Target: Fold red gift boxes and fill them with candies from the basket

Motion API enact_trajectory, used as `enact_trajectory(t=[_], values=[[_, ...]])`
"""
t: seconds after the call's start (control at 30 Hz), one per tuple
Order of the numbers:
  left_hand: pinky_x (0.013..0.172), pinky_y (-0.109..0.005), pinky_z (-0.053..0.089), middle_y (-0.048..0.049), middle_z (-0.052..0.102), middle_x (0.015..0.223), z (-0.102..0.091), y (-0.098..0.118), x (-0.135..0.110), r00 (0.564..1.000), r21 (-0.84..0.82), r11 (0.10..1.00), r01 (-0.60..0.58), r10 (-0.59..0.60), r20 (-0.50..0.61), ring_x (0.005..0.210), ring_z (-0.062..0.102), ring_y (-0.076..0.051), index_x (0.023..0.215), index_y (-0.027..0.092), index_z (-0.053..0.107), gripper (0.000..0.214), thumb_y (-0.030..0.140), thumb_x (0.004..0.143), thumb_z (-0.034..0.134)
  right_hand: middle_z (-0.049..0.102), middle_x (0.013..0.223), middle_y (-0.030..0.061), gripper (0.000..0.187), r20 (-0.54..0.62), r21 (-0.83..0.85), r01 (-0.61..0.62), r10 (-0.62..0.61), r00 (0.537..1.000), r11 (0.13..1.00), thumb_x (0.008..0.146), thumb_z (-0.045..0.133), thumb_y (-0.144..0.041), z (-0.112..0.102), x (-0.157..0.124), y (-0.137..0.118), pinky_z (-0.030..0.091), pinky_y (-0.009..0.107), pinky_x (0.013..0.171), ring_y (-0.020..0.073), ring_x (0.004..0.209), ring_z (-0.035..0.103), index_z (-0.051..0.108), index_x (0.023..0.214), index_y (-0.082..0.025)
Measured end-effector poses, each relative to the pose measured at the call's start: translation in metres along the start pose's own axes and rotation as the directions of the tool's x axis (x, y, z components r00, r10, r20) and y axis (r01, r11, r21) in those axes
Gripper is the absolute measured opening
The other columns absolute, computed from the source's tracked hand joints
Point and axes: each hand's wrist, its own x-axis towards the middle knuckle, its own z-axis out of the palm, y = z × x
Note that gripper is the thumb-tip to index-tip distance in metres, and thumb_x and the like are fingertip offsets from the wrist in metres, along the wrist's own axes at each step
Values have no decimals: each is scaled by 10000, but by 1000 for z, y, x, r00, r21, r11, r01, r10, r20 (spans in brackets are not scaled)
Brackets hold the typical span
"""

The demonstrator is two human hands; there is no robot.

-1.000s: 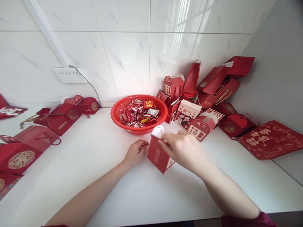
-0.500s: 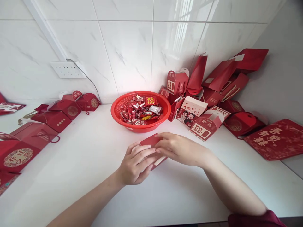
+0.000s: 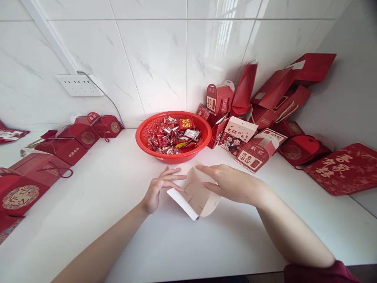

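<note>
Passage: bare white tabletop nearside of the open box. Obstacles: red basket behind it; box row at left; box pile at right.

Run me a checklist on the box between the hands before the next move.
1. Box open with its pale inside facing up: ok.
2. Left hand at the box's left side, fingers spread: ok.
3. Right hand at the box's right side, thumb apart from fingers: ok.
4. Box filled: not ok; bare inner panels show.
5. Wrapped sweets in the red basket just beyond the box: ok.
6. Box underside closed: cannot tell; hidden.
</note>
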Motion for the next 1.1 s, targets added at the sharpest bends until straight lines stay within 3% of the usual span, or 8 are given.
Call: enact_trajectory(t=[0.13,0.23,0.4,0.5,0.6,0.73,0.87,1.1], values=[[1156,-521,254,-55,686,1228,-3,2,5,989,-118,983,142,-137,50,1354,419,-301,703,228,764,681,467,1011,205,701,970,82,356,-12,-38,-72,71,997,997,994,491,-360,-4,0,0,458,304,661,242,845,676,544,1309,-203],[1174,-536,217,-57,593,1363,-7,7,8,978,-19,996,86,-81,191,1390,357,-334,793,226,761,478,558,926,443,684,1021,91,265,-64,-204,-142,132,989,969,931,619,-328,-5,4,-2,460,312,690,252,897,659,601,1133,-157],[1220,-536,30,-32,390,1535,3,23,3,937,253,966,-43,-49,346,1450,256,-330,973,251,715,295,490,800,700,686,1027,120,357,76,-363,-187,229,970,913,833,715,-442,-2,12,-1,485,351,726,292,921,660,660,992,-127],[1227,-512,59,-28,401,1526,10,21,1,945,338,937,-90,-27,325,1459,250,-289,960,253,694,177,394,853,683,709,959,143,355,119,-399,-248,318,940,883,904,610,-438,8,17,2,488,353,688,304,880,683,688,1012,-108],[1213,-514,143,-65,458,1481,4,7,4,968,378,914,-146,54,243,1435,300,-272,924,226,669,100,297,916,599,718,932,165,361,176,-388,-188,272,946,903,990,432,-321,20,25,7,483,343,673,297,870,695,720,965,-104],[1156,-519,274,-108,475,1459,-13,-11,10,992,467,876,-122,96,81,1390,350,-282,951,202,648,151,292,938,528,721,897,184,421,196,-310,-147,215,957,939,989,330,-211,30,38,4,485,361,672,302,851,699,731,924,-98],[1171,-576,194,-99,466,1466,-8,-7,4,977,571,804,-167,214,-16,1398,335,-308,935,196,676,303,304,945,393,724,924,176,375,164,-245,-260,304,938,934,965,360,-203,33,45,-5,490,355,655,300,837,702,723,971,-109],[1199,-547,124,-93,420,1518,13,8,-6,947,734,624,-269,309,84,1424,344,-288,1227,216,617,383,146,905,422,717,988,198,338,134,-231,-353,389,911,907,943,401,-207,33,47,-2,505,362,689,306,874,700,714,1013,-101]])
